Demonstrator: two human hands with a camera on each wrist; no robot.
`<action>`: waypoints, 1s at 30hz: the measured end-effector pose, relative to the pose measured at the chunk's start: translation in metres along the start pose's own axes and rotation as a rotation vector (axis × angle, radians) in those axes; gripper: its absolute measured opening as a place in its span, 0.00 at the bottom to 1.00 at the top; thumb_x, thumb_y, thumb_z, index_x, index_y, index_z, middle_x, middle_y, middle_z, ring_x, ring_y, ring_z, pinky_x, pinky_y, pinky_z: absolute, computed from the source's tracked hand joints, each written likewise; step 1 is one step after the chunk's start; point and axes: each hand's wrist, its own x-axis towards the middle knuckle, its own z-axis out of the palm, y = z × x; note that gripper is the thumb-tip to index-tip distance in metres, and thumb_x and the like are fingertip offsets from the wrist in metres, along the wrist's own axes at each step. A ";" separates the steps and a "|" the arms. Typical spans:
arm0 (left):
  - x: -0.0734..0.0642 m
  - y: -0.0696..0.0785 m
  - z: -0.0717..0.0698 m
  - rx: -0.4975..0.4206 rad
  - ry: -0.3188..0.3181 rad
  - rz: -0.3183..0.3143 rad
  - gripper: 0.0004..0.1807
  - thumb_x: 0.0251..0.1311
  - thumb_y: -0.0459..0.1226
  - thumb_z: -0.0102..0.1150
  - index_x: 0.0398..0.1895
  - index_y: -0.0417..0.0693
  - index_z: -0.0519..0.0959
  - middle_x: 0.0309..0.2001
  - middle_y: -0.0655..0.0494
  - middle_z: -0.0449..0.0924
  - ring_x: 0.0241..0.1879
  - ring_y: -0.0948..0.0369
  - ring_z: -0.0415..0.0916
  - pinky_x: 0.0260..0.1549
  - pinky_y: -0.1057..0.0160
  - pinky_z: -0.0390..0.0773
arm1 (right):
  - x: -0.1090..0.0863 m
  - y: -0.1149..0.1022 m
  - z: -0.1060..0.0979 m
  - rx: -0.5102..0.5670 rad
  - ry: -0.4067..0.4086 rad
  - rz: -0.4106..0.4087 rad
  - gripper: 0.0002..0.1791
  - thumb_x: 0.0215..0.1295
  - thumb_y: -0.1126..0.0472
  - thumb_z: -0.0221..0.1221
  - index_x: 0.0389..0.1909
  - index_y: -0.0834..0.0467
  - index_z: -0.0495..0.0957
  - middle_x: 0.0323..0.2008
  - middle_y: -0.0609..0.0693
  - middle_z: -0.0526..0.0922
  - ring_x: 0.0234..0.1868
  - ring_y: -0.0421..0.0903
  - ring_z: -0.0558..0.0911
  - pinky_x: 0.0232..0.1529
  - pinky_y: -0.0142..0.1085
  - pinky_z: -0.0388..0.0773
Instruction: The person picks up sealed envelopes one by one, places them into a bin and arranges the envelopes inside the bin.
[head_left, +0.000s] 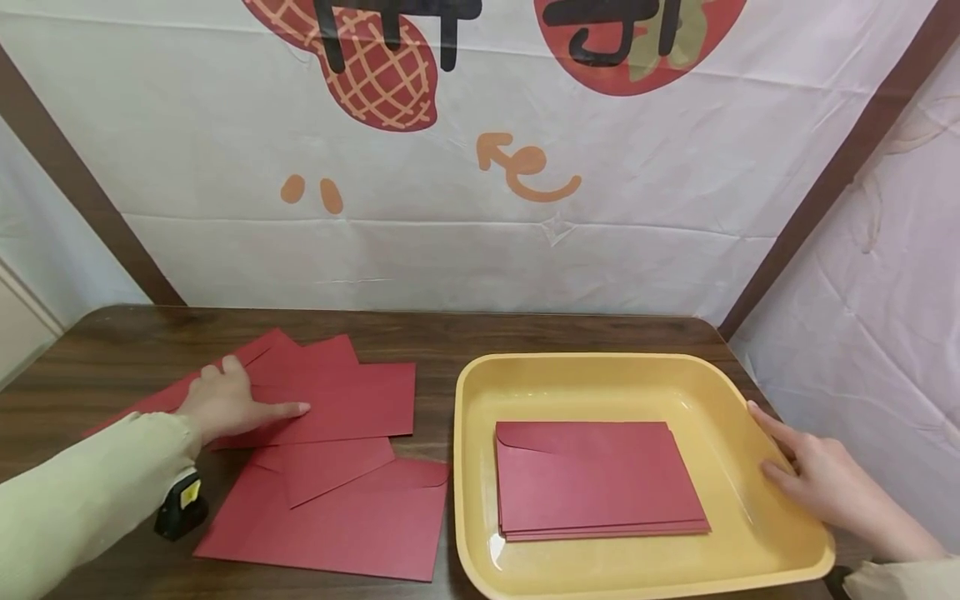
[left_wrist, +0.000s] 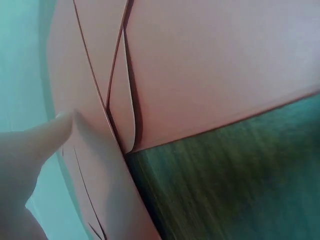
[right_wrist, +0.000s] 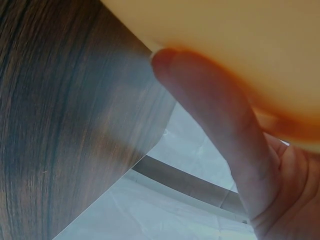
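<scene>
In the head view, a brown wood-grained table (head_left: pixel 427 331) with rounded back corners stands against a white printed cloth (head_left: pixel 420 258), which carries red, black and orange figures. Loose red envelopes (head_left: pixel 352 400) overlap in a fan over the table's left half, and a yellow tray (head_left: pixel 577 396) sits close to its right edge, with a neat stack of red envelopes (head_left: pixel 600 479) lying flat inside. Over on the left, the person's left hand (head_left: pixel 225 400) lies palm down across the loose envelopes, thumb stretched out straight toward the tray and well apart from the other fingers. The right hand (head_left: pixel 817 475) is clamped on the tray's right rim, thumb toward the inside.

The left wrist view, tinted green, shows one digit meeting the surface of an envelope, tip down, with more envelopes overlapping beside it and a patch of dark table at the lower right.

In the right wrist view, a digit lies against the tray's yellow wall, with the table's edge and pale cloth beyond it.
</scene>
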 end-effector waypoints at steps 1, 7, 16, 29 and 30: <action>0.001 0.001 0.000 -0.003 0.002 -0.013 0.62 0.43 0.67 0.64 0.50 0.16 0.50 0.43 0.20 0.58 0.44 0.31 0.61 0.38 0.40 0.72 | 0.000 0.000 0.000 0.000 0.000 -0.002 0.43 0.52 0.67 0.66 0.70 0.60 0.59 0.10 0.41 0.57 0.15 0.37 0.59 0.22 0.35 0.63; 0.005 0.003 -0.001 -0.030 -0.023 -0.072 0.68 0.37 0.69 0.66 0.53 0.15 0.46 0.44 0.18 0.58 0.47 0.29 0.60 0.38 0.40 0.74 | 0.002 -0.001 -0.001 0.000 0.014 -0.011 0.42 0.52 0.68 0.66 0.70 0.62 0.60 0.10 0.41 0.58 0.15 0.37 0.59 0.21 0.35 0.63; 0.004 -0.003 -0.001 -0.091 -0.019 -0.078 0.71 0.39 0.66 0.67 0.57 0.11 0.42 0.50 0.14 0.51 0.49 0.28 0.56 0.42 0.36 0.71 | 0.002 0.000 0.000 -0.001 0.028 -0.025 0.43 0.51 0.67 0.66 0.70 0.61 0.61 0.09 0.40 0.56 0.15 0.36 0.58 0.21 0.34 0.62; 0.001 -0.006 -0.009 -0.098 0.078 0.006 0.37 0.60 0.45 0.58 0.53 0.17 0.59 0.46 0.22 0.68 0.44 0.34 0.69 0.38 0.43 0.74 | -0.001 0.002 0.002 0.007 0.021 -0.009 0.44 0.51 0.67 0.66 0.71 0.58 0.59 0.09 0.40 0.56 0.14 0.35 0.56 0.20 0.33 0.61; 0.000 -0.005 -0.010 -0.108 0.082 0.002 0.36 0.62 0.44 0.55 0.55 0.17 0.58 0.48 0.21 0.67 0.45 0.33 0.69 0.39 0.42 0.74 | -0.001 0.002 0.002 0.009 0.022 -0.010 0.44 0.51 0.67 0.66 0.71 0.59 0.59 0.09 0.40 0.56 0.14 0.35 0.56 0.20 0.33 0.61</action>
